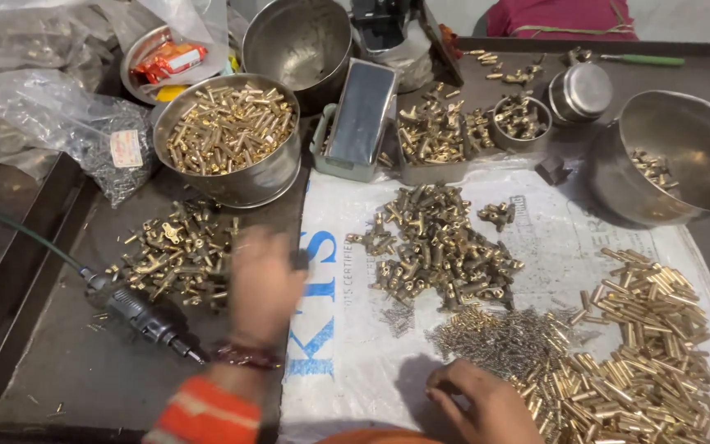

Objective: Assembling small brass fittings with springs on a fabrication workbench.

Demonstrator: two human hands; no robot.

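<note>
Over a dark bench (pixel 84 370) strewn with brass parts, the left hand (pixel 263 284) reaches, blurred, toward a loose heap of brass fittings (pixel 176 251); whether its grip is spread or pressed together cannot be told. Just left of that hand lies a black power tool (pixel 137 314), its long axis slanting, its tip pointing down and right toward the wrist, its green cord trailing up and left. The right hand (pixel 486 403) rests with fingers curled at the edge of a pile of small steel pins (pixel 503 337), beside a broad heap of brass tubes (pixel 643 345) lying every way. Both piles sit on a white woven sack (pixel 355 362) with blue lettering. Beyond the left hand stands a round tin (pixel 232 136) full of brass pieces, and a clear bag (pixel 84 140) bearing a small white label.
</note>
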